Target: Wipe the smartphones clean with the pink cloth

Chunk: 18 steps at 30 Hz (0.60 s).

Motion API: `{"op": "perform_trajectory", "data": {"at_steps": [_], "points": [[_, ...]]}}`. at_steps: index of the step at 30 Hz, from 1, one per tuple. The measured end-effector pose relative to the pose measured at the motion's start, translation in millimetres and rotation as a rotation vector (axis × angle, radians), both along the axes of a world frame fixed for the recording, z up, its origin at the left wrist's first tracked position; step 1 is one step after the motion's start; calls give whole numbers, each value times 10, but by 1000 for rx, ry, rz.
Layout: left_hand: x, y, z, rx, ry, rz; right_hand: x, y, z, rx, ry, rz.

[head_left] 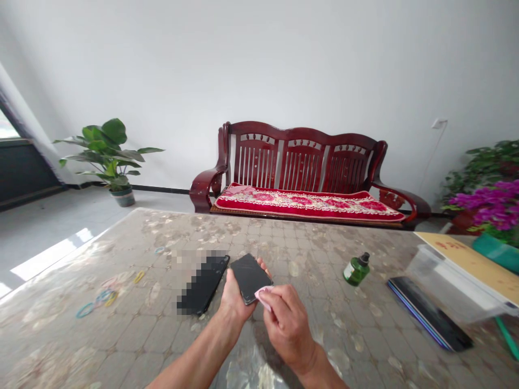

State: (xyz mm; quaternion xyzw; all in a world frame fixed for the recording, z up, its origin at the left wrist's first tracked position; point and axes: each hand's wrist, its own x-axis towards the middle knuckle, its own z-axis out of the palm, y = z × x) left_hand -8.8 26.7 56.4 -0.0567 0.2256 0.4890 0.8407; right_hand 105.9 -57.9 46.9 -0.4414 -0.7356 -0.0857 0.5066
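My left hand is closed round the edges of a black smartphone, its flat dark face turned up. Pinched in my right hand is a small pale pink cloth, which lies at the phone's lower right corner. Whether the cloth presses on the phone or only covers the corner, I cannot tell. A larger black phone-like slab rests on the table just left of my left hand; its left part is blurred out by pixel blocks.
The patterned tablecloth carries several coloured rubber bands at left. To the right are a green bottle with a black cap, a dark phone stack and a clear plastic box. A wooden bench stands beyond.
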Motion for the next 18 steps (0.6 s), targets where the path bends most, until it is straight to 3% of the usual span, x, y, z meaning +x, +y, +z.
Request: {"op": "perform_trajectory", "data": {"at_steps": [4, 10, 18], "points": [[-8, 2, 16, -17, -10, -12, 105, 54, 19, 20, 28, -68], [15, -22, 38, -34, -13, -1, -3, -6, 2, 16, -11, -11], [3, 2, 8, -39, 22, 21, 133, -11, -15, -6, -43, -50]]}}
